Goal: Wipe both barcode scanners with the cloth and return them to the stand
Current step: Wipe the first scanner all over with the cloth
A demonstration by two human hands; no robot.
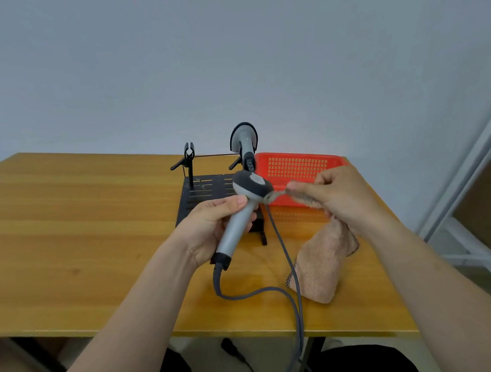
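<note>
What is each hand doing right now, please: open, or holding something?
Left hand: closed round the handle of a scanner.
Right hand: closed, pinching the cloth by the scanner's head.

Left of the stand (206, 190) we find the counter (64, 231) open, a wide way in to the stand's free left clip (189, 155). The docked scanner (244, 140) fills the stand's right post, and the red basket (296, 168) crowds in just right of it. In front of the stand, the held scanner (242, 212), its looping cable (216, 282) and the hanging cloth (322, 265) bar the near-right approach.
</note>
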